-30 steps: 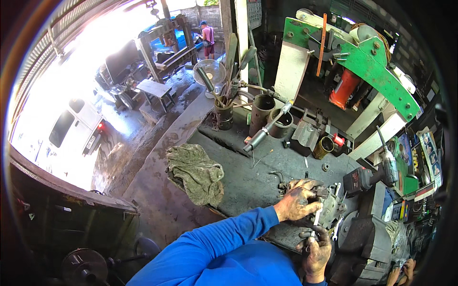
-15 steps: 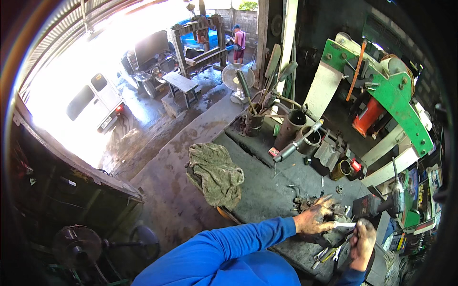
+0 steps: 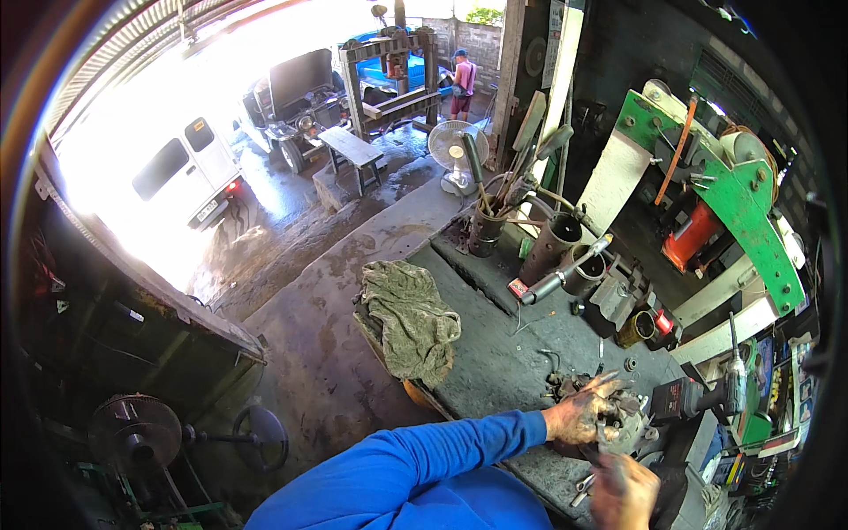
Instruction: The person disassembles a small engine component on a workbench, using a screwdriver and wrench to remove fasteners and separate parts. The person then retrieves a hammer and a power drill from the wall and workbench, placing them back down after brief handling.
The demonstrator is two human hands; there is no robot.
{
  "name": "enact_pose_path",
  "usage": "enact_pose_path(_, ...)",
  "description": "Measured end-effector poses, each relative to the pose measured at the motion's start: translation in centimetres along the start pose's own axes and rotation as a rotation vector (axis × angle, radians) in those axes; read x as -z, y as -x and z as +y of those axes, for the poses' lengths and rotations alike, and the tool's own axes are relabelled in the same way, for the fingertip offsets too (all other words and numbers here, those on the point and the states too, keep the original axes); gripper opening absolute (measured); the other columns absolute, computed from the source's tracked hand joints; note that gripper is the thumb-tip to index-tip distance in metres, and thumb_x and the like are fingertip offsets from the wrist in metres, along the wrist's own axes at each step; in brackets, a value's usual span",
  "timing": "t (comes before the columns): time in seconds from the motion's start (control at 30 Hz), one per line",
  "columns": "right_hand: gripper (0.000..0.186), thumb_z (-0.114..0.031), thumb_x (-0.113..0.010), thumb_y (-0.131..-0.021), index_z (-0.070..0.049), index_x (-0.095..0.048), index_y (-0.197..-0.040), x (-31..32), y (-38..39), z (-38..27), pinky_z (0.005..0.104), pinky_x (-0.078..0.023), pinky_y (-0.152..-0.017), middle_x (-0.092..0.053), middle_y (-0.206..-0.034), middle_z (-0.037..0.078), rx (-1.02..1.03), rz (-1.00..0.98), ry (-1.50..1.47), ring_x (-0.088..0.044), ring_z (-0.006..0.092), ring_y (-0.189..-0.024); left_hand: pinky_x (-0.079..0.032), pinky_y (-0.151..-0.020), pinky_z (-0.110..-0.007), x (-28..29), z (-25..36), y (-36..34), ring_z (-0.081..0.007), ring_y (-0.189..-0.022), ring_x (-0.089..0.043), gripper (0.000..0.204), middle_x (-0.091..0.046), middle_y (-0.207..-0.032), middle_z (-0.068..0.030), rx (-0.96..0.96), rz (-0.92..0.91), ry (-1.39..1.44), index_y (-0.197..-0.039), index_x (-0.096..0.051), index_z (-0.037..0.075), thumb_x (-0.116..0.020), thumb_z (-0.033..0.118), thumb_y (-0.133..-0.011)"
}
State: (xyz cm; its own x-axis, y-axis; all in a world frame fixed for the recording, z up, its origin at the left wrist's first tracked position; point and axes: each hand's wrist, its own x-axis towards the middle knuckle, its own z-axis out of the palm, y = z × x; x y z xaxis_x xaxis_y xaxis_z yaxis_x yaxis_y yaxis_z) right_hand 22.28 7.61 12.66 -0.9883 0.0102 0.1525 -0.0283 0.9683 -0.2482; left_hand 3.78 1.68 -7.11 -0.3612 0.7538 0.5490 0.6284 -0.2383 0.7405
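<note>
My left hand rests on a grimy grey metal assembly on the bench, thumb and fingers spread around its near-left side and gripping it. Just below, my right hand is blurred and closed around a dark-handled tool. The tool points up toward the assembly; its exact kind and its tip cannot be made out. Small loose metal parts lie beyond my left hand. Partly hidden by my right hand, several wrenches lie at the bench's near edge.
A cordless drill lies right of the assembly. A green rag lies at the bench's left edge. Metal cylinders with tools stand at the back, near a yellowish can. A green press frame rises behind. A person stands far off.
My right hand has moved left and nearer to me, turning its tool from sideways to upward. My left hand stays at the assembly, more of which now shows. The whole view has shifted slightly.
</note>
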Motion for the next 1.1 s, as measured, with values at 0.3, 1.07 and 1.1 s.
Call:
enact_pose_path(0.3, 0.020, -0.020, -0.062, -0.105, -0.001, -0.067, -0.110, -4.1, 11.9, 13.4, 0.0289, -0.055, -0.069, -0.071, -0.091, 0.009, -0.965, 0.772, -0.819, -0.067, 0.0159, -0.076, -0.032, -0.125, -0.056, 1.9, 4.1, -0.1, -0.0459, -0.155, -0.032, 0.028, -0.041, -0.164, -0.0201, 0.020, 0.048, 0.008, -0.116, -0.074, 0.001, -0.078, 0.018, -0.094)
enact_pose_path(1.07, 0.029, -0.022, -0.060, -0.107, 0.004, -0.064, -0.121, -15.5, 13.2, 18.7, 0.0302, -0.053, -0.064, -0.069, -0.096, 0.011, -0.889, 0.881, -0.698, -0.063, 0.0171, -0.073, -0.029, -0.126, -0.054, 1.8, 3.2, -0.4, -0.0464, -0.152, -0.032, 0.034, -0.039, -0.161, -0.0271, -0.063, 0.070, -0.006, -0.125, -0.075, 0.008, -0.076, 0.023, -0.095)
enact_pose_path(1.1, 0.030, -0.022, -0.061, -0.107, 0.004, -0.064, -0.121, -15.5, 13.0, 18.6, 0.0306, -0.053, -0.065, -0.070, -0.097, 0.011, -0.901, 0.863, -0.687, -0.064, 0.0176, -0.074, -0.024, -0.128, -0.055, 2.5, 2.7, -1.0, -0.0481, -0.156, -0.024, 0.036, -0.031, -0.166, -0.0305, -0.057, -0.097, 0.025, -0.130, -0.074, 0.008, -0.070, 0.029, -0.101)
